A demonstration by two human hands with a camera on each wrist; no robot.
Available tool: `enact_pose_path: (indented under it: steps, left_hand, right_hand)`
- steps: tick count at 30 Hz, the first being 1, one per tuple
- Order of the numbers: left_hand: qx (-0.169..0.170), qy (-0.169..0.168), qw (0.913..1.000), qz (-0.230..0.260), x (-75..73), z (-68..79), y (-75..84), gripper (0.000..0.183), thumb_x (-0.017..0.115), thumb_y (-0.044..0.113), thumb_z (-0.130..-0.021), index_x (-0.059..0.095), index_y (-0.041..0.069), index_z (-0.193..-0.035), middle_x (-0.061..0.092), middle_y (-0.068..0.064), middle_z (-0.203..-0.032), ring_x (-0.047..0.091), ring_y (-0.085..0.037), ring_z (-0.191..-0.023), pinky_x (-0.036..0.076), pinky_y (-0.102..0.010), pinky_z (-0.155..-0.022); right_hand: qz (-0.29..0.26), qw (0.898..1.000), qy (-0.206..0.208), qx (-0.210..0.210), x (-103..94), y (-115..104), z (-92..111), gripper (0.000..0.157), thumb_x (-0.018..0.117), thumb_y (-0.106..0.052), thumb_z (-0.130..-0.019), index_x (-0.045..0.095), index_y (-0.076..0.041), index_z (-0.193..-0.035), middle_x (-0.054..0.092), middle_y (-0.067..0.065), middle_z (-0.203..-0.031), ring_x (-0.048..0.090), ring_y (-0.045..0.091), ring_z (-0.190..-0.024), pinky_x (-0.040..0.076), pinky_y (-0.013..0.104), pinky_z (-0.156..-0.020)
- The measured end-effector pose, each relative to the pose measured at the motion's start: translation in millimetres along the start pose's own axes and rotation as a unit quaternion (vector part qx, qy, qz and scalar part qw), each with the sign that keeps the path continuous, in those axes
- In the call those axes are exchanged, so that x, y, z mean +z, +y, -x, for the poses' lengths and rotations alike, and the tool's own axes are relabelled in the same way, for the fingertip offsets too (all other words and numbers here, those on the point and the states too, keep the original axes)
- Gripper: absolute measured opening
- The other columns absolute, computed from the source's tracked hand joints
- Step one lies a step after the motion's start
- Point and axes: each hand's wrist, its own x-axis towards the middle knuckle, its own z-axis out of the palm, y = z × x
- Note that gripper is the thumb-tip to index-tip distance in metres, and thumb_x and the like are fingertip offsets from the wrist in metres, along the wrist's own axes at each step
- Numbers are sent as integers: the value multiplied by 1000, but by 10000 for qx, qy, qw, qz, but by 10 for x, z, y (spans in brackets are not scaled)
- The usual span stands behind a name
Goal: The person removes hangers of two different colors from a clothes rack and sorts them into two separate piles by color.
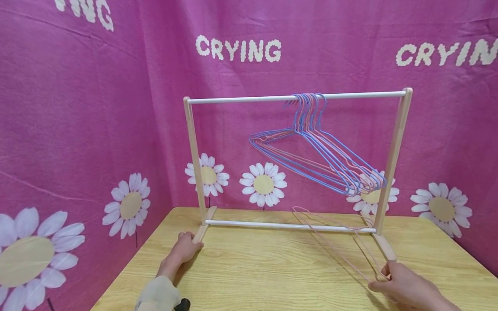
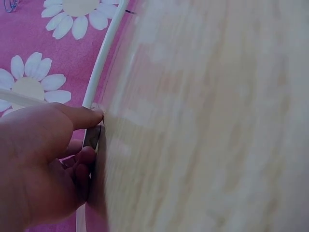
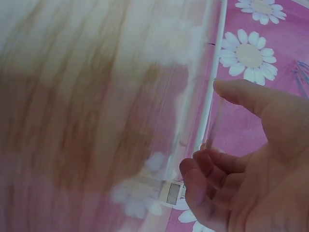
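A small clothes rack (image 1: 249,99) with wooden uprights and white bars stands on the table. My left hand (image 1: 183,251) grips the front end of its left foot (image 1: 201,232), thumb on the inner side; the left wrist view shows this hand (image 2: 43,159) close up. Low over the table, a pink wire hanger (image 1: 330,245) reaches back toward the lower bar. My right hand (image 1: 408,283) holds its near end between thumb and fingers, beside the right foot (image 1: 385,248). In the right wrist view, thumb and fingers of that hand (image 3: 246,159) stand apart with a faint thin wire between them.
Several blue and pink wire hangers (image 1: 307,151) hang bunched right of centre on the top bar. Behind the wood-grain table (image 1: 241,276) hangs a magenta cloth (image 1: 233,134) with daisies and lettering. A black object (image 1: 183,305) shows near the left sleeve.
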Motion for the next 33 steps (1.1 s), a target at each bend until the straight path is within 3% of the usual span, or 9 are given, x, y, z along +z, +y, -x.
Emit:
enact_pose_path:
  steps: [4, 10, 20, 28, 33]
  left_hand:
    - [-12, 6, 10000, 18, 10, 8, -14, 49, 66, 20, -90, 53, -15, -122, 44, -24, -109, 53, -29, -88, 44, -47, -90]
    - [48, 41, 10000, 74, 40, 15, -18, 50, 65, 18, -91, 52, -16, -125, 43, -24, -110, 53, -29, -88, 44, -48, -91]
    - [92, 130, 9999, 61, 73, 37, -28, 52, 63, 16, -92, 50, -18, -128, 41, -24, -110, 54, -30, -89, 44, -49, -92]
    - [122, 134, 9998, 117, 69, 42, -22, 51, 63, 16, -92, 50, -19, -128, 41, -25, -109, 53, -30, -88, 45, -49, -90]
    - [116, 144, 9998, 117, 75, 37, -40, 52, 63, 15, -92, 49, -19, -129, 40, -25, -110, 54, -30, -89, 45, -50, -92]
  right_hand:
    - [-3, 9999, -123, -19, 35, 19, -23, 48, 74, -45, -83, 51, -5, -94, 49, 1, -65, 45, 14, -56, 32, 30, -52]
    - [394, 9991, 54, -156, 92, 33, -18, 45, 77, -45, -80, 51, -9, -88, 50, 0, -66, 46, 14, -58, 30, 31, -54]
    - [498, 9987, 42, -120, 133, 32, -6, 45, 79, -43, -78, 50, -10, -87, 51, 0, -66, 49, 15, -60, 31, 32, -55]
    - [634, 9978, -187, 41, 86, -10, -2, 50, 77, -51, -79, 56, -8, -96, 52, 0, -70, 51, 15, -65, 33, 35, -59]
    - [791, 9967, 73, -163, -12, -87, 34, 52, 72, -52, -83, 58, -7, -105, 52, -1, -72, 51, 15, -66, 35, 36, -58]
